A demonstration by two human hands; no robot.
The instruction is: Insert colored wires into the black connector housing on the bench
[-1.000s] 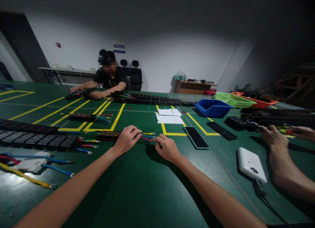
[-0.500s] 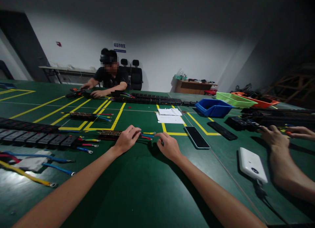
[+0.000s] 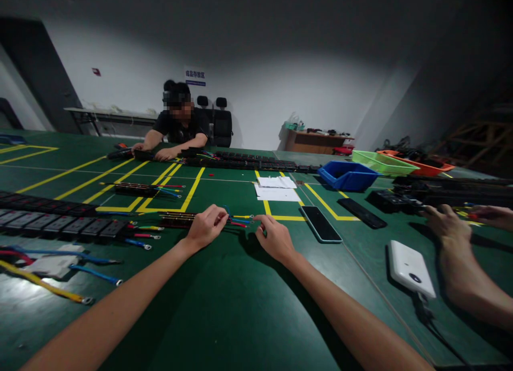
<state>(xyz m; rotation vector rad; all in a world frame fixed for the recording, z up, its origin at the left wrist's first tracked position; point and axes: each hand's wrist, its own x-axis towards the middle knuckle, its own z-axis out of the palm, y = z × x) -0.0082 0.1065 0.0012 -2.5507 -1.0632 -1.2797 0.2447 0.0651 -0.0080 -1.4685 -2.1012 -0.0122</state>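
Note:
My left hand (image 3: 207,226) is closed in a pinch over a black strip-shaped part (image 3: 176,219), at the end where its coloured wires (image 3: 240,218) come out. A thin blue loop of wire shows just above these fingertips. My right hand (image 3: 276,238) is curled at the wires' free ends, its index fingertip at the metal ring terminals. Whether that hand grips anything is hidden. Yellow, blue and red wires span the short gap between my hands. The black part lies on the green table (image 3: 224,307).
Black modules with ring-ended wires (image 3: 88,227) lie at left. White papers (image 3: 276,189), a phone (image 3: 321,224), a white power bank (image 3: 412,268) and a blue bin (image 3: 348,176) are to the right. A co-worker's hands (image 3: 449,226) work at right; another person (image 3: 180,125) sits opposite.
My left fingers have closed in slightly, and a blue wire loop now shows above them. My right hand stays put. The person opposite has shifted their hands.

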